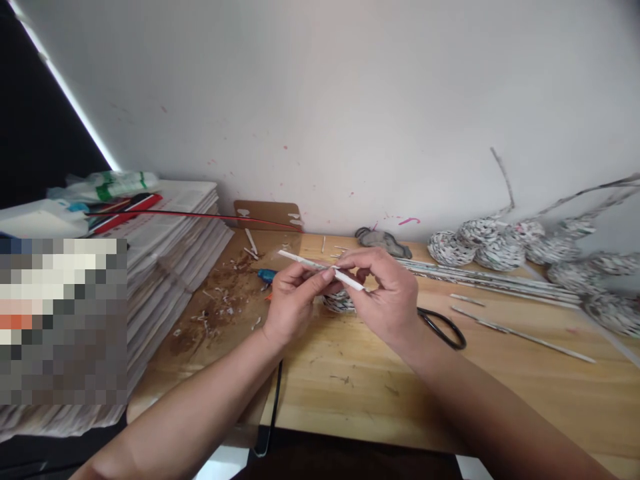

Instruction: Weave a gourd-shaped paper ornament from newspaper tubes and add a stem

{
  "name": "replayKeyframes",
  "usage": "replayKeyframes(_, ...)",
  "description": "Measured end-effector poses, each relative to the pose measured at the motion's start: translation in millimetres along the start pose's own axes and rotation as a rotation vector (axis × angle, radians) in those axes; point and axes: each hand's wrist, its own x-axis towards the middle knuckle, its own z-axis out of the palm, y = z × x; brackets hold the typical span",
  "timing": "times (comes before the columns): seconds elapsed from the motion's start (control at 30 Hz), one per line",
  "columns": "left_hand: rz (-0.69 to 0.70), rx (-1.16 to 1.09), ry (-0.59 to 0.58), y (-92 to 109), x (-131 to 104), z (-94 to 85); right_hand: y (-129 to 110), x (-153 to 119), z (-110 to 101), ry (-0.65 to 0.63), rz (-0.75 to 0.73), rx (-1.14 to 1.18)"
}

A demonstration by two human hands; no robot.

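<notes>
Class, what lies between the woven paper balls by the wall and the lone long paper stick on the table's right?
In the head view: a bundle of long paper sticks and one short paper stick.

No lettering or numbers can be read. Marks on the paper stack [167, 300] at frame left and the plastic bag [117, 185] atop it are too blurred.
</notes>
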Motion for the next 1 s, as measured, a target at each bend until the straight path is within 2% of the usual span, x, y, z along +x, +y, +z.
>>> replayKeyframes(0.3,0.024,-0.001,-0.026,1.1,-0.2,-1.5,6.2,9.4,-13.3,-0.129,-0.202,-0.06)
replayKeyframes(0.53,0.016,-0.007,-0.021,2.3,-0.5,-2.2,9.3,5.9,-13.5,-0.111,-0.282,-0.122)
replayKeyframes(0.8,-0.087,-0.088,0.004,5.2,-0.4,-0.9,13.6,-0.1,-14.6,-0.111,-0.532,-0.286)
replayKeyframes(0.9,-0.115,-0.126,-0.008,5.1,0.6,-1.2,14.3,-2.3,-12.0,-0.132,-0.498,-0.197)
replayKeyframes(1.0,-0.128,-0.136,-0.02,5.0,1.1,-1.3,11.9,-5.4,-7.1,-0.121,-0.342,-0.053)
